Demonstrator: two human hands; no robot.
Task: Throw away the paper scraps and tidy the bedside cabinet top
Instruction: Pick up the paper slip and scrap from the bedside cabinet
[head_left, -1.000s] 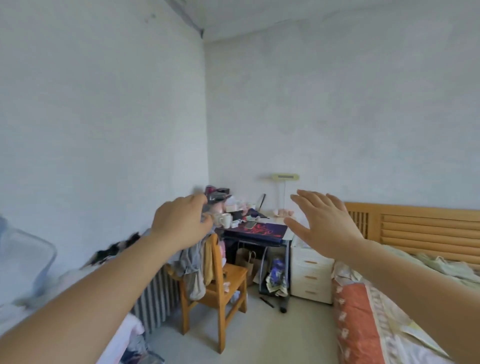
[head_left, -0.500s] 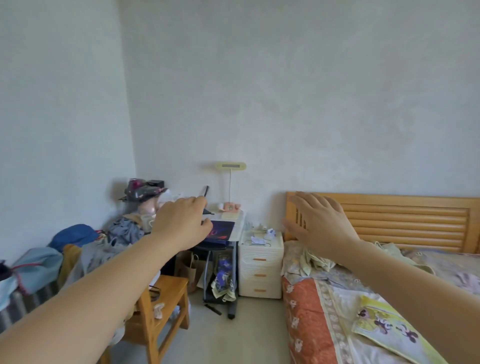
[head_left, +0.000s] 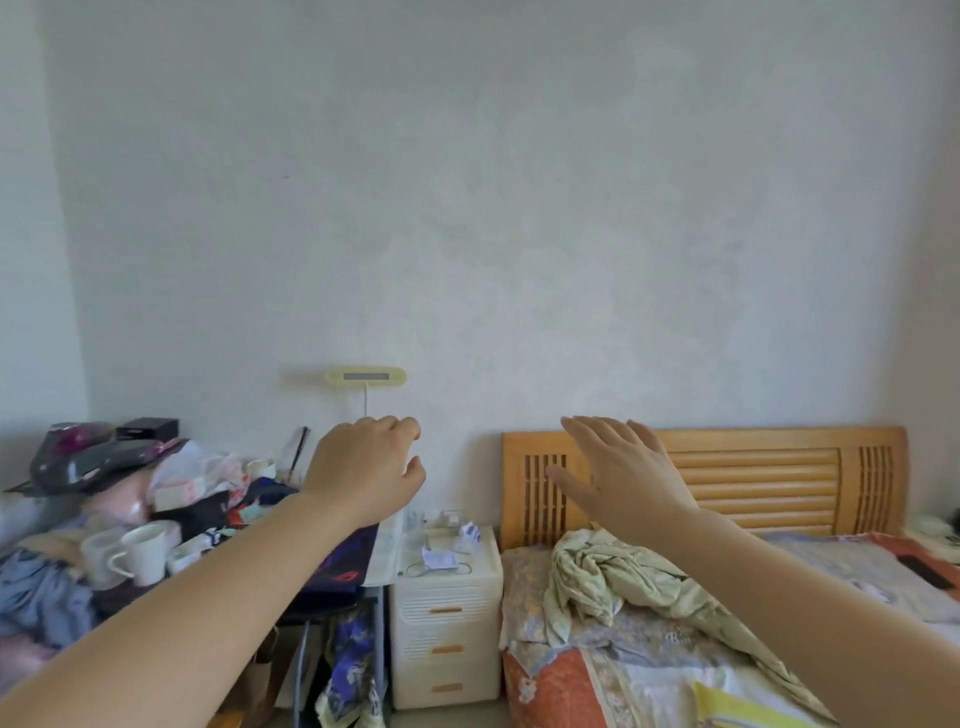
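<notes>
A cream bedside cabinet (head_left: 445, 613) with three drawers stands between a cluttered desk and the bed. On its top lie crumpled white paper scraps (head_left: 439, 560) and a small white-and-blue packet (head_left: 469, 535). My left hand (head_left: 366, 470) is stretched forward, fingers curled loosely with nothing in them, above and left of the cabinet. My right hand (head_left: 615, 475) is held out flat with fingers apart, above and right of the cabinet, in front of the headboard. Neither hand touches anything.
A cluttered desk (head_left: 332, 571) at the left carries white mugs (head_left: 143, 553), bags and clothes. The bed (head_left: 727, 623) with a wooden headboard (head_left: 753, 478) and a crumpled cloth (head_left: 613, 577) fills the right. A yellow lamp (head_left: 365, 376) is by the wall.
The view has swung right and drawn closer to the cabinet and bed. Both hands stay raised in front, in much the same pose.
</notes>
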